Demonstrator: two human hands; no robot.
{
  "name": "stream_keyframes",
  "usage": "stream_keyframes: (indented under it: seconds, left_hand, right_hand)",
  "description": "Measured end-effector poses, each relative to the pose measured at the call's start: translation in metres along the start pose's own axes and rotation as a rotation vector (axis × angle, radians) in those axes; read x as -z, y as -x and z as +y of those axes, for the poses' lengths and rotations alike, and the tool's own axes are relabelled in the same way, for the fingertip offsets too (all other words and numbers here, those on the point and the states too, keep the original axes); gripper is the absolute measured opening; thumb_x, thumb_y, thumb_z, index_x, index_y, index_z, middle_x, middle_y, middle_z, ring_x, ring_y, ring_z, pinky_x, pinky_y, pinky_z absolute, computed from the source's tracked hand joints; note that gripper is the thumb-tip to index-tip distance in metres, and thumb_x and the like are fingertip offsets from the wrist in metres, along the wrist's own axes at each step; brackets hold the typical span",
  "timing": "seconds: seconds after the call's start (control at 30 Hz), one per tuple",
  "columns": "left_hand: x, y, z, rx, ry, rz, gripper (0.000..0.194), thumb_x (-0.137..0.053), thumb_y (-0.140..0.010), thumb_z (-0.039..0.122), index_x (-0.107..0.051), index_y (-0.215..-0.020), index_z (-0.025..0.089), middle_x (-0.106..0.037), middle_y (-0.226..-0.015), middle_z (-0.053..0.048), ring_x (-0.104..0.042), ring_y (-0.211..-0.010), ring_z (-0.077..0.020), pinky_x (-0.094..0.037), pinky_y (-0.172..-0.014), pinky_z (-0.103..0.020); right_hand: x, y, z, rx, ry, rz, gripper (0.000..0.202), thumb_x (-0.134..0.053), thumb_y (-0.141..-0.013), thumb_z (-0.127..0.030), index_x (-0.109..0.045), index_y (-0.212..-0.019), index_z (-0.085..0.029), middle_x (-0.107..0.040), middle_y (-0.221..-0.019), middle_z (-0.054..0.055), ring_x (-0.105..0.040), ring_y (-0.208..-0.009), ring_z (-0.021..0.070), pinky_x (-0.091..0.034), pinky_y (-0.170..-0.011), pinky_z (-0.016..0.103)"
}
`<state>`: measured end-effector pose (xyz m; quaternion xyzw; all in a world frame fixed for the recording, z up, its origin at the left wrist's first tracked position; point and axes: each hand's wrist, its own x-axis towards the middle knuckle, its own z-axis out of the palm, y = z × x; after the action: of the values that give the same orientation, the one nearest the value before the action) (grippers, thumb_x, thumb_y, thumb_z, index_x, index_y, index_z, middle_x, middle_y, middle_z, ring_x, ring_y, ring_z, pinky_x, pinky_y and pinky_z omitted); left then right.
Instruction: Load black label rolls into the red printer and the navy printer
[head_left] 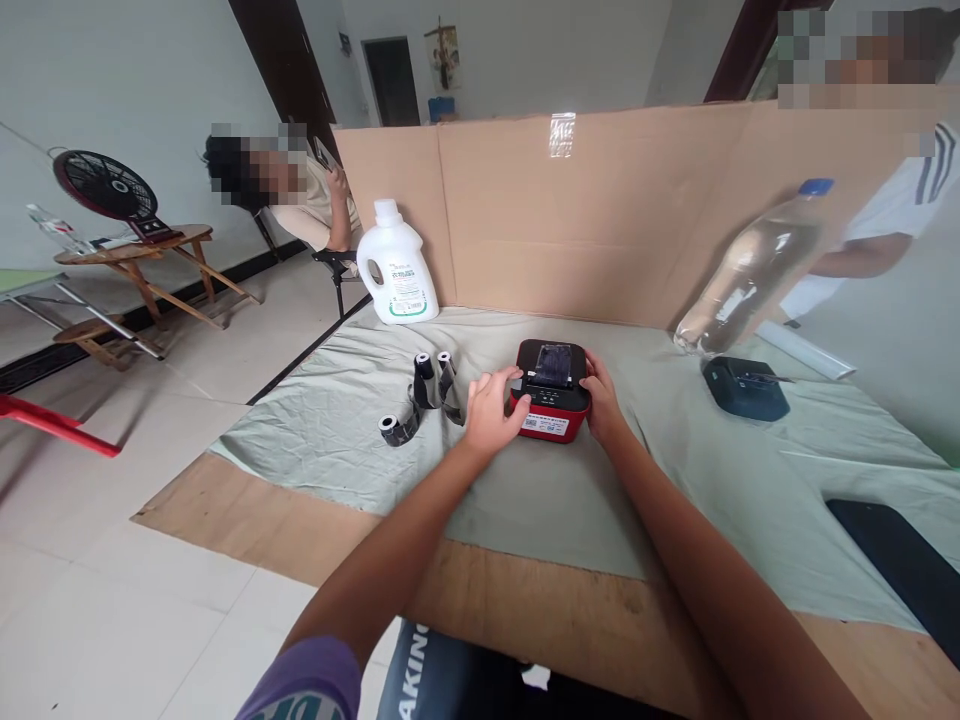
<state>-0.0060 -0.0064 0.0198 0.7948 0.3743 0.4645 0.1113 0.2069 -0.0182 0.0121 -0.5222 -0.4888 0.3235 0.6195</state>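
Observation:
A small red-and-black box-shaped device [551,392], with a white label on its front and a dark strip on its top, stands on the pale green cloth [510,500]. My left hand [493,408] rests at its left side, thumb at the front edge and fingers spread toward the top. On the right side, my right hand [600,400] is wrapped round the edge of the device. Left of my hands are several dark rolls: one lies unrolled at the front [399,430], others stand upright behind it [424,380].
A white jug [397,265] stands before an upright cardboard sheet [570,220]. On the right are a large clear bottle [754,265], a dark device [745,388], a clear roll [806,350] and a black phone-like slab [892,555]. Two people are beyond the table.

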Motion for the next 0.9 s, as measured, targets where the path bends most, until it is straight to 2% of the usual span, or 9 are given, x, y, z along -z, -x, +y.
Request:
stream_keyframes:
  seconds: [0.13,0.27,0.47,0.7,0.9]
  left_hand:
    - [-0.004,0.003,0.002,0.006,0.019,0.04,0.034,-0.057,-0.092,0.029,-0.057,-0.124,0.02,-0.07,-0.126,-0.009,-0.063,-0.11,-0.0261,-0.04,-0.095,-0.041]
    - [-0.005,0.009,0.002,0.015,0.023,0.052,0.039,-0.052,-0.095,0.032,-0.055,-0.132,0.02,-0.068,-0.13,-0.009,-0.06,-0.107,-0.0251,-0.04,-0.096,-0.04]
    - [-0.003,0.01,0.0,0.004,0.046,0.02,0.046,-0.051,-0.097,0.033,-0.05,-0.141,0.019,-0.064,-0.136,-0.01,-0.058,-0.108,-0.0238,-0.04,-0.099,-0.038]
    - [-0.004,0.005,0.0,0.021,0.024,0.0,0.033,-0.051,-0.093,0.028,-0.059,-0.124,0.019,-0.07,-0.125,-0.009,-0.061,-0.11,-0.025,-0.04,-0.095,-0.038]
    - [0.0,0.008,0.002,0.039,0.043,0.002,0.035,-0.051,-0.096,0.029,-0.057,-0.129,0.021,-0.069,-0.127,-0.008,-0.062,-0.099,-0.0223,-0.041,-0.095,-0.038]
  right_hand:
    - [0.001,0.004,0.007,0.061,0.015,-0.019,0.067,-0.045,-0.084,-0.039,-0.04,-0.149,-0.022,-0.051,-0.154,0.009,-0.05,-0.139,0.0221,-0.044,-0.113,0.039]
    - [-0.001,0.007,0.02,0.089,-0.155,0.007,0.06,-0.05,-0.091,-0.05,-0.047,-0.146,-0.027,-0.05,-0.155,0.005,-0.046,-0.143,0.0228,-0.039,-0.118,0.042]
    - [-0.002,0.005,0.026,0.046,-0.357,0.03,0.049,-0.061,-0.087,-0.052,-0.059,-0.134,-0.037,-0.059,-0.146,-0.004,-0.046,-0.143,0.0239,-0.032,-0.124,0.047]
    - [-0.005,0.0,0.018,0.016,-0.431,0.047,0.052,-0.065,-0.072,-0.033,-0.064,-0.125,-0.031,-0.066,-0.136,0.0,-0.054,-0.133,0.0286,-0.039,-0.118,0.05]
    - [-0.005,0.006,0.024,0.03,-0.419,0.081,0.05,-0.067,-0.077,-0.038,-0.063,-0.126,-0.031,-0.062,-0.141,0.0,-0.051,-0.137,0.0265,-0.036,-0.121,0.048]
